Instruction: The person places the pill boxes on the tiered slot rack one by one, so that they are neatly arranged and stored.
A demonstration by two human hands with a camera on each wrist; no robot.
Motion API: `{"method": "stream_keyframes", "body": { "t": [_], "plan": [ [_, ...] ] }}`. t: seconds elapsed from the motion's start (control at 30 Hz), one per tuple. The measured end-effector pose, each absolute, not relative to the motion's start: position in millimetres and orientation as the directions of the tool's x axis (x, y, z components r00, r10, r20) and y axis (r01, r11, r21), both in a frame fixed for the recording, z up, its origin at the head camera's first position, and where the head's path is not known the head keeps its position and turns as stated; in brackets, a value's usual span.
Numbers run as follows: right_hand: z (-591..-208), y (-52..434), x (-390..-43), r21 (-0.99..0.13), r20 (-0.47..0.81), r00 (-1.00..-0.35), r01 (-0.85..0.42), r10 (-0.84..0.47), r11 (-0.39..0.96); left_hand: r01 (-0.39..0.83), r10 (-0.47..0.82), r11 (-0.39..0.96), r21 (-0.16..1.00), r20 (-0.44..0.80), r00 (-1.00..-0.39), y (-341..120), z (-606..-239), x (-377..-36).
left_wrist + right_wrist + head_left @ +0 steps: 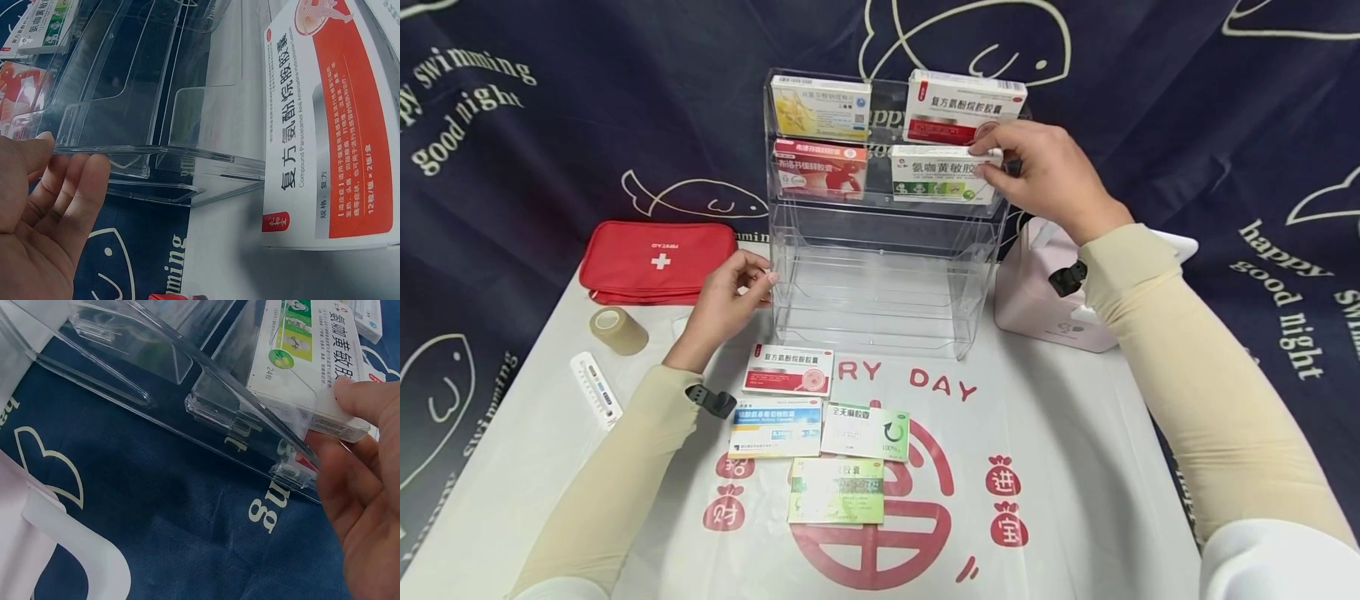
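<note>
A clear acrylic tiered rack (872, 287) stands at the back of the table, medicine boxes in its two upper tiers. My right hand (1056, 177) pinches the right end of a white-and-green medicine box (928, 177), which sits in the second tier on the right. Its thumb lies on the front in the right wrist view. Above it is a white-and-red box (958, 104). On the left are a yellow-and-white box (820, 110) and a red box (820, 169). My left hand (724, 302) grips the rack's left side edge (162, 150) between thumb and fingers.
Before the rack lie another white-and-red box (788, 370), a blue-and-white box (775, 429), a white-and-green box (857, 431) and a light green box (837, 492). Left are a red first-aid pouch (658, 260), tan bandage roll (619, 330) and thermometer (595, 387); right, a pink case (1037, 292).
</note>
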State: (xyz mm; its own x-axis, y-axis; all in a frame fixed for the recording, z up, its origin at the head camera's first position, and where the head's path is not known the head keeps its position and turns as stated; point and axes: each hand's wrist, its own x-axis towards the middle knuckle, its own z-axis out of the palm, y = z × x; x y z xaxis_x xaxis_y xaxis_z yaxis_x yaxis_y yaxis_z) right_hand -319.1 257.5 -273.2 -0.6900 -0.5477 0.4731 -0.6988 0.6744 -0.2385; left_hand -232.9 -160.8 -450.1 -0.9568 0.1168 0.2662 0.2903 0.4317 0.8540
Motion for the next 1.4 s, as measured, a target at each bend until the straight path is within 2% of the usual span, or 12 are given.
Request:
{"method": "stream_keyframes", "body": {
  "t": [0.23, 0.63, 0.97, 1.4],
  "plan": [
    [-274, 258, -318, -0.173, 0.499, -0.663, -0.707, -0.557, 0.686, 0.289, 0.121, 0.425, 0.858, 0.262, -0.957, -161, -451, -233],
    [-274, 258, -313, -0.124, 0.467, -0.687, -0.674, -0.556, 0.728, 0.279, 0.117, 0.433, 0.857, 0.254, -0.96, -161, -451, -233],
    [-278, 261, -308, -0.051, 0.507, -0.644, -0.685, -0.572, 0.726, 0.272, 0.117, 0.441, 0.855, 0.246, -0.962, -160, -450, -231],
    [-278, 256, -305, -0.012, 0.48, -0.667, -0.654, -0.57, 0.756, 0.27, 0.115, 0.436, 0.858, 0.244, -0.963, -161, -450, -231]
  ]
}}
